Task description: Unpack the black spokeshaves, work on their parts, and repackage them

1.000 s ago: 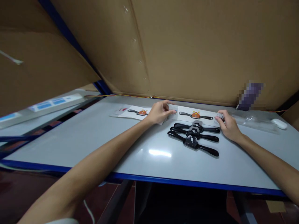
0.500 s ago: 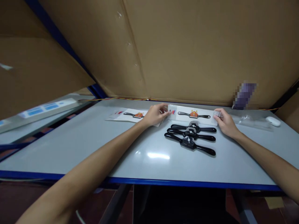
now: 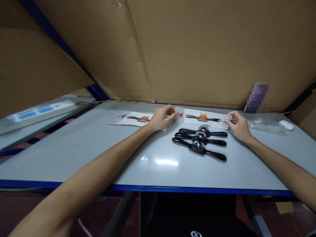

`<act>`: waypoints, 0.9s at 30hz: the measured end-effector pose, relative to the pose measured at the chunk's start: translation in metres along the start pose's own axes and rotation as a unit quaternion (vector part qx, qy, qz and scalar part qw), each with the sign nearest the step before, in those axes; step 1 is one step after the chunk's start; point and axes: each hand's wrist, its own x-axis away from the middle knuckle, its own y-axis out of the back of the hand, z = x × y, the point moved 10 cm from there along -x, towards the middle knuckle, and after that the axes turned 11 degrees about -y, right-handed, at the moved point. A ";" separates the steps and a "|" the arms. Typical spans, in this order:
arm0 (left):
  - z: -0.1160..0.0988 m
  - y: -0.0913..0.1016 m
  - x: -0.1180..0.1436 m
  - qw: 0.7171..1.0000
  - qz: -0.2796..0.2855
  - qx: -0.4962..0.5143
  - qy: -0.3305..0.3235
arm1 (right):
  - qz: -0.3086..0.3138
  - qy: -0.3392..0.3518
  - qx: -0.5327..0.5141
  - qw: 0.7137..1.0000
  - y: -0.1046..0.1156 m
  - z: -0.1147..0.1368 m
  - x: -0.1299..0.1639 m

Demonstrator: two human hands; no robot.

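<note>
A person's left hand (image 3: pixel 161 118) and right hand (image 3: pixel 237 125) pinch opposite ends of a long, flat printed card (image 3: pixel 202 118), fingers closed narrowly on its edges, near the far side of a smooth, glossy grey table (image 3: pixel 98 148) trimmed in blue. The card shows a black two-handled tool with an orange emblem. Just in front of it lie three black spokeshaves (image 3: pixel 199 141), glossy handles flaring from metal centres, side by side. A second card (image 3: pixel 134 118) rests flat beside the left hand. Plain brown cardboard walls (image 3: pixel 197 49) enclose the bench.
</note>
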 end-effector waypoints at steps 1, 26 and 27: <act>-0.001 0.002 0.000 1.000 -0.006 0.005 0.001 | -0.004 -0.001 0.003 1.000 0.001 0.001 0.001; 0.078 0.035 -0.007 0.978 -0.122 0.144 0.092 | 0.114 -0.063 -0.104 0.986 -0.032 -0.013 -0.009; 0.078 0.033 -0.005 0.978 -0.119 0.143 0.095 | 0.118 -0.071 -0.109 0.984 -0.032 -0.015 -0.009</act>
